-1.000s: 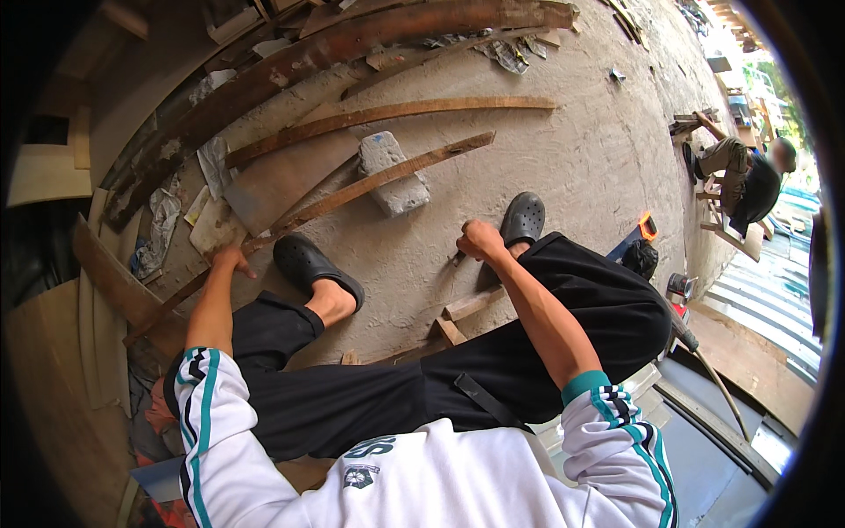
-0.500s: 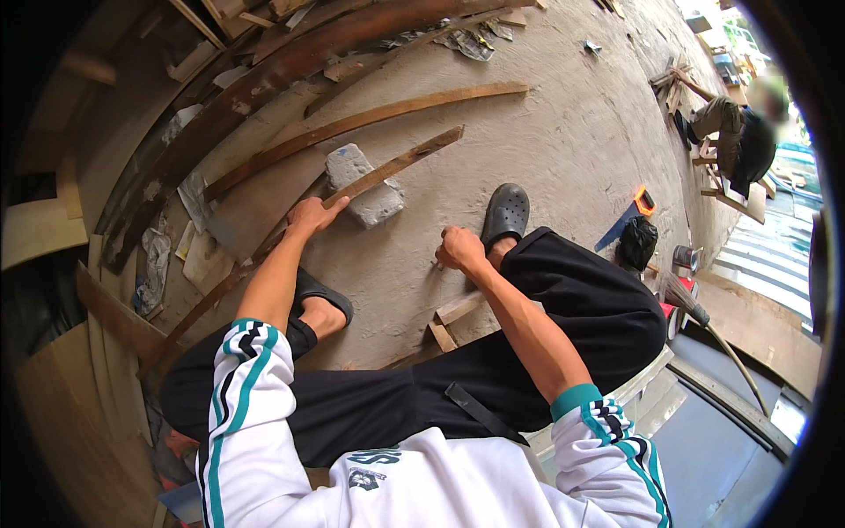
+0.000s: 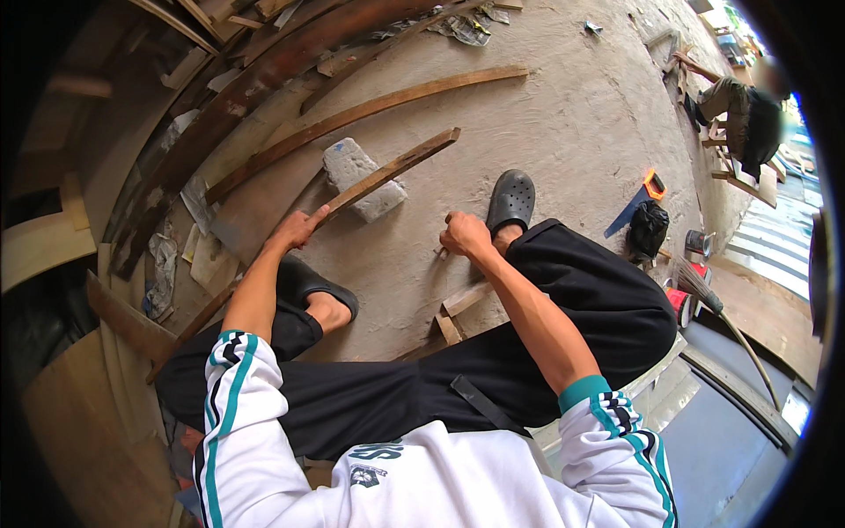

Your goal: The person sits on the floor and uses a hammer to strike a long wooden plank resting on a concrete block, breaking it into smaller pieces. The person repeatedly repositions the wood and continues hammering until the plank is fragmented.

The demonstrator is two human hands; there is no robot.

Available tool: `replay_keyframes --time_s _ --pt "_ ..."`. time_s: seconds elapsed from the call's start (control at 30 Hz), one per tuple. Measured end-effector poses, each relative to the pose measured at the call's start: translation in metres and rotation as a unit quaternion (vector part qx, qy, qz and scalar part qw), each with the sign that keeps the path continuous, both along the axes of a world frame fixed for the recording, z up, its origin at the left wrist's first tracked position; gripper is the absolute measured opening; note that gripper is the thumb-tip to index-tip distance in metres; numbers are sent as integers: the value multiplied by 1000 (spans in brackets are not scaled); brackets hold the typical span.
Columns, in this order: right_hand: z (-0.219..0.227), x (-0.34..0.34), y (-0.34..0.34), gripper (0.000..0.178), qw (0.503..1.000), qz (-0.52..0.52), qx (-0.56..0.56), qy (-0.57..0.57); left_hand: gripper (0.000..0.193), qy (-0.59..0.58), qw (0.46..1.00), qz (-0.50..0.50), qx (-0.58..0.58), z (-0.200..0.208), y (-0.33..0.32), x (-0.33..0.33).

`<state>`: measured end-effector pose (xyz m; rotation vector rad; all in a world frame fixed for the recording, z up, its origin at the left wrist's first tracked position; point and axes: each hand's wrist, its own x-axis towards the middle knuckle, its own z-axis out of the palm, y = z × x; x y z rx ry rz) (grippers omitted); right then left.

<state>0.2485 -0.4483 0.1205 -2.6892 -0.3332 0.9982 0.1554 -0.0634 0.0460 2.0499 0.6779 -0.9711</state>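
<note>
My left hand (image 3: 297, 231) grips a long, narrow wooden strip (image 3: 385, 174), with its fingers round the side. The strip slants from beside my left leg up to the right, and its far part rests across a whitish-grey block (image 3: 354, 167) on the floor. My right hand (image 3: 465, 235) is closed in a fist above the floor, just left of my right shoe. A small thin end pokes out below its fingers, too small to name. Between my feet lie short wooden pieces (image 3: 466, 299), partly hidden by my leg.
To the right lie a handsaw (image 3: 628, 211) with an orange handle, a black plastic bag (image 3: 649, 229), an open can (image 3: 698, 243) and a brush-like broom (image 3: 700, 286). Another wooden strip (image 3: 378, 107) lies beyond the block. Planks crowd the left. A person (image 3: 744, 123) sits at far right.
My left hand has slid slightly back along the wooden strip, toward me. The right fist stays nearly in place. The whole view has shifted a little.
</note>
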Motion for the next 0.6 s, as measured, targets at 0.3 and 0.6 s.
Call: replay_keyframes --time_s 0.3,0.6 --pt "-6 -7 -3 31 1000 18 -9 6 81 -147 985 -80 49 41 -1 -20" --pt "-7 -12 -6 30 1000 9 4 -12 84 -118 974 -128 146 40 -12 -33"
